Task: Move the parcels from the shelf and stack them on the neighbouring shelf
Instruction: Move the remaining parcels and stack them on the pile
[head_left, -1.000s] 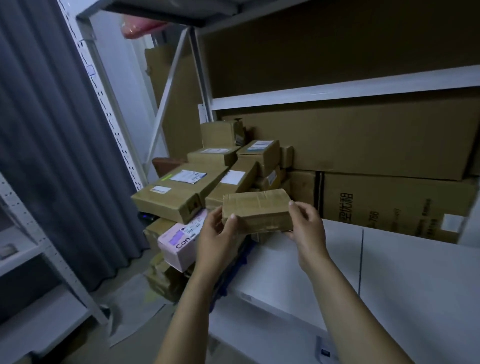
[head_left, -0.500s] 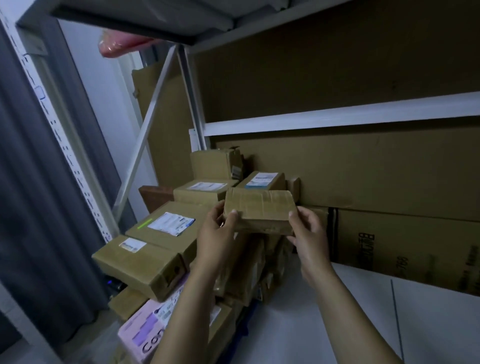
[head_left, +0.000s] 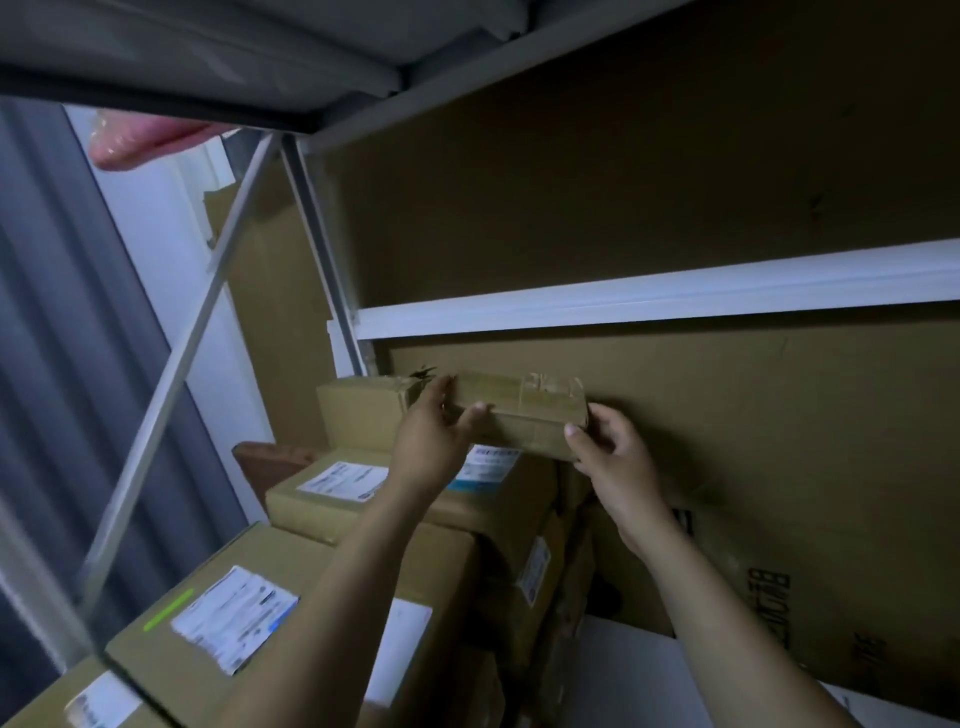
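Holding a parcel (head_left: 524, 415) up at the top of the stack (head_left: 291, 566), close against the large cardboard (head_left: 753, 415) at the far side. Gripping its left end with the left hand (head_left: 431, 436), fingers curled over the top edge, thumb on the near face. Pinching its right end with the right hand (head_left: 610, 457), thumb at the near corner. Cannot tell if it rests already on the labelled box (head_left: 498, 499) just below. Just left of the parcel, a plain box (head_left: 363, 410). Above, a white beam (head_left: 649, 301); at the far left, a grey curtain (head_left: 62, 338).
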